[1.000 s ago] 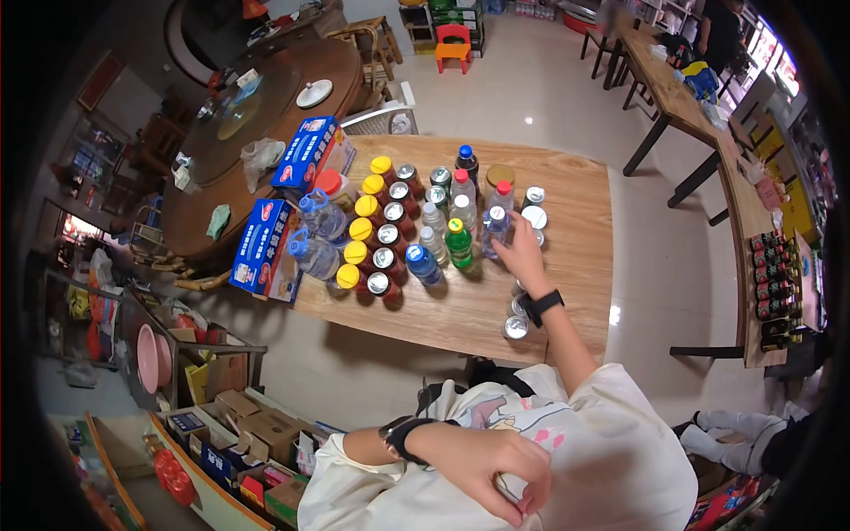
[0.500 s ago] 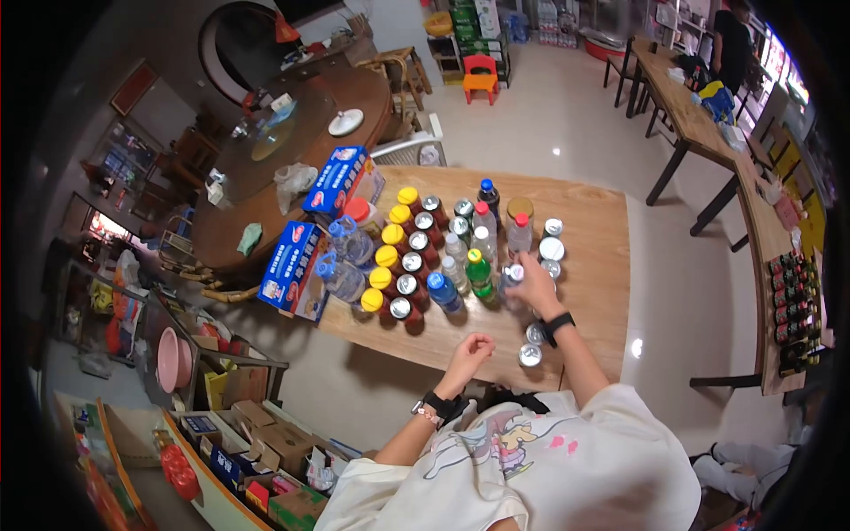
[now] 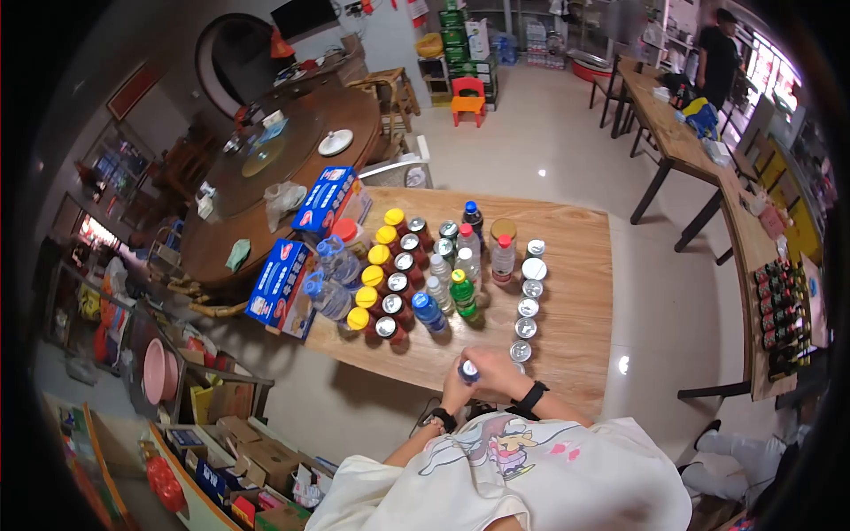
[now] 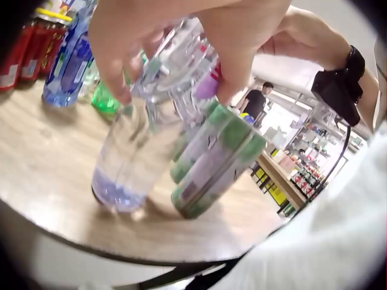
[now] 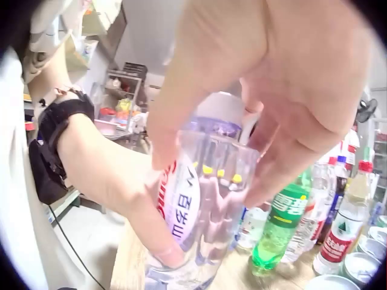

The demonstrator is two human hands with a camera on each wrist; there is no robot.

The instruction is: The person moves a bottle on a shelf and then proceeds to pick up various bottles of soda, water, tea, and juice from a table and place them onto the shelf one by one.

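Near the table's front edge, the left hand [image 3: 454,391] and the right hand [image 3: 500,373] hold one clear bottle, its pale cap [image 3: 468,370] facing up in the head view. Seen from the right wrist, the right hand [image 5: 272,66] grips around the bottle's upper part, while the left hand [image 5: 121,181] has its thumb against the bottle [image 5: 208,235] below, beside a red-and-white label. The bottle [image 4: 130,163] tilts slightly in the left wrist view, its base close to the wooden table [image 4: 42,163] and beside green-and-pale cans [image 4: 217,163]; contact with the table is unclear.
A line of cans [image 3: 528,307] runs right of the bottles. Left of it stand a green bottle [image 3: 462,296], a blue bottle [image 3: 428,312], yellow-lidded jars [image 3: 373,275] and blue boxes [image 3: 282,279]. A round table [image 3: 305,159] is behind at left.
The right hand has brought the clear bottle from beside the cans toward the body. From near the shirt, the left hand has moved over to the bottle and taken hold.
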